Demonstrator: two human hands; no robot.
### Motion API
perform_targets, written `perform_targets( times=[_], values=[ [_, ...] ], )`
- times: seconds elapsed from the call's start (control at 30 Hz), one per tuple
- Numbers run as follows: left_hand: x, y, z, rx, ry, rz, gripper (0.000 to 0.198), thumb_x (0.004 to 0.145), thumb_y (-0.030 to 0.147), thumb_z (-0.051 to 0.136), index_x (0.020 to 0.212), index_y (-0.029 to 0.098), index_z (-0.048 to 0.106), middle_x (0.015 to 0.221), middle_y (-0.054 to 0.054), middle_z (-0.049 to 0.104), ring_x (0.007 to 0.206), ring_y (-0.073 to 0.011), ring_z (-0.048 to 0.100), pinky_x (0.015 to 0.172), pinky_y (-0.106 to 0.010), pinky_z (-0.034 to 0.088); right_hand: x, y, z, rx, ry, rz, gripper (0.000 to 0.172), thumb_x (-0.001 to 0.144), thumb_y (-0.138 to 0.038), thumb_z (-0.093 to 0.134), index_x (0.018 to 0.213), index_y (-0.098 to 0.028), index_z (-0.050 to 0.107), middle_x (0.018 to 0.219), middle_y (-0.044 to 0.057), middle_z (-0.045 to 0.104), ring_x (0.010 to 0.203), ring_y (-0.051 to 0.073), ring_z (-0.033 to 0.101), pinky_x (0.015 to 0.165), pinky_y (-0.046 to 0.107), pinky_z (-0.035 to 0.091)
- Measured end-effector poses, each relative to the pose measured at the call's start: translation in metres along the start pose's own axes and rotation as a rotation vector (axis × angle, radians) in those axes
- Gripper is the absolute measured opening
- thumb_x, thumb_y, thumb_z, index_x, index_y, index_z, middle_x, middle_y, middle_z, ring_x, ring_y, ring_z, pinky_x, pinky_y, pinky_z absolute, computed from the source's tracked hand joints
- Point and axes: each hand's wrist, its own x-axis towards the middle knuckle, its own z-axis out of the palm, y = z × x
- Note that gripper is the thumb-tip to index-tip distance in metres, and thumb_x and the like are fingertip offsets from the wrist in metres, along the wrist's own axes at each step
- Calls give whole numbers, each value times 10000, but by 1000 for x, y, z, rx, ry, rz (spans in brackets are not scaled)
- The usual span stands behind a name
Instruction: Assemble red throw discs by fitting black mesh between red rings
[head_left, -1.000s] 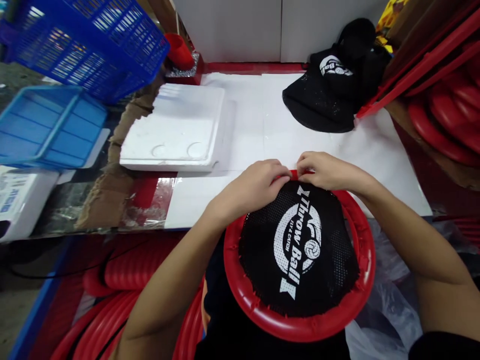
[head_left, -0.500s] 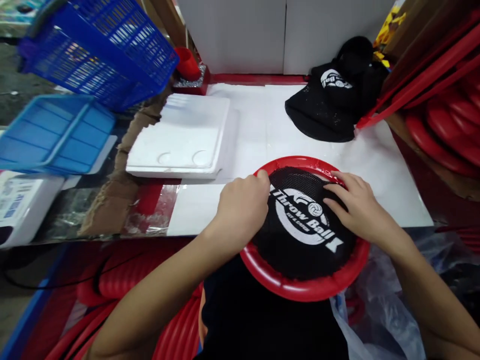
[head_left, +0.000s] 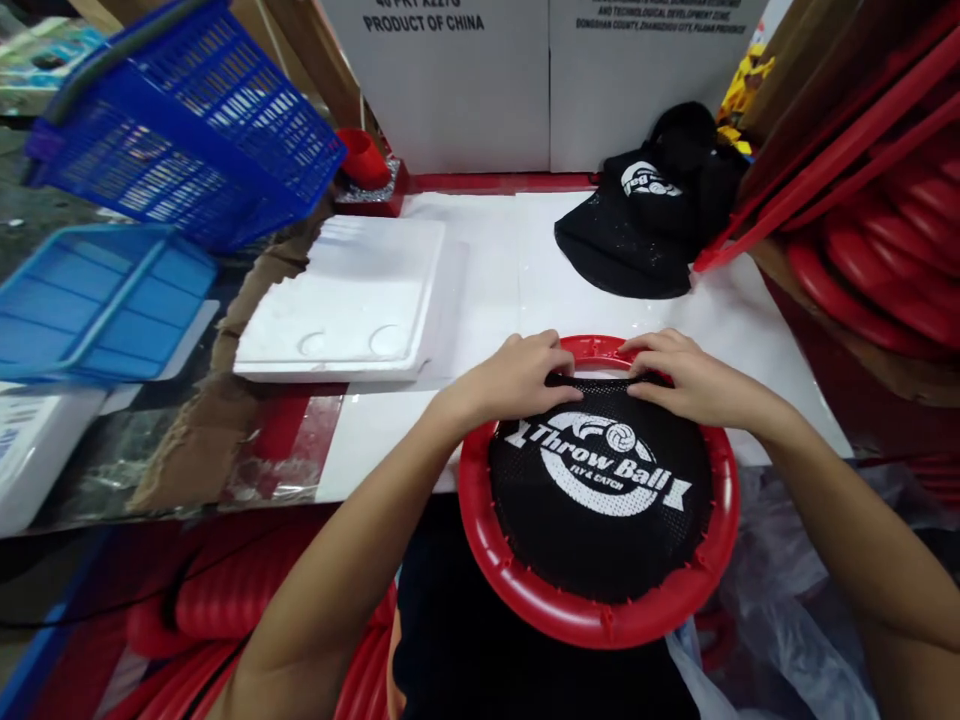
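A red plastic ring (head_left: 592,618) rests against the near edge of the white table, holding a black mesh net (head_left: 600,520) printed "Throw Ball". My left hand (head_left: 517,378) pinches the net's far edge at the ring's top left, fingers curled. My right hand (head_left: 686,380) presses and grips the same far edge just to the right. Both hands sit close together at the ring's far rim.
A pile of black mesh nets (head_left: 637,225) lies at the table's back right. A white foam tray (head_left: 345,300) sits to the left. Blue baskets (head_left: 180,120) stand at far left. Stacked red rings (head_left: 885,250) fill the right side and others (head_left: 225,610) lie below the table. White cartons (head_left: 480,80) stand behind.
The ring and net have been turned so the print now reads upright. Both hands moved from the sides of the net to its far edge, close together.
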Motion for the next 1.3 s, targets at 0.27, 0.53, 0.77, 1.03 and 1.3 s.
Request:
perform_targets(
  times=[0.27,0.53,0.77,1.03,1.3],
  values=[
    [-3,-21,-18,-507,58,-84,159,920,311,718,957,205,831,919,-44,795,852,-186,702,788,-311,520,-3,9,13,334,267,74,137,1005,-353,662,952,-243,725,1213,66,718,1015,233,668,928,424,525],
    [2,-18,-3,-401,229,-165,226,976,271,626,944,194,836,904,-43,823,789,-168,706,773,-315,518,7,9,20,202,311,148,151,1013,-283,615,938,-238,739,1086,65,680,977,228,645,882,396,503],
    [6,-12,-10,-194,160,-158,244,950,206,601,959,200,845,931,-69,828,845,-215,726,831,-362,522,34,13,-2,92,36,219,153,963,-254,643,915,-212,782,920,46,700,833,201,638,812,355,474],
    [3,7,-5,64,184,50,342,914,68,460,1080,157,746,1119,-117,733,988,-238,670,887,-375,518,16,-20,14,-582,167,131,333,1005,-92,466,1073,-186,778,1170,158,701,1091,324,619,938,482,419],
    [8,21,1,67,161,-50,261,1035,280,527,1017,148,752,1017,-112,749,898,-242,663,813,-376,489,35,-7,1,99,34,54,189,991,-227,583,1003,-208,771,1219,99,722,1140,256,665,1049,425,497]
  ],
)
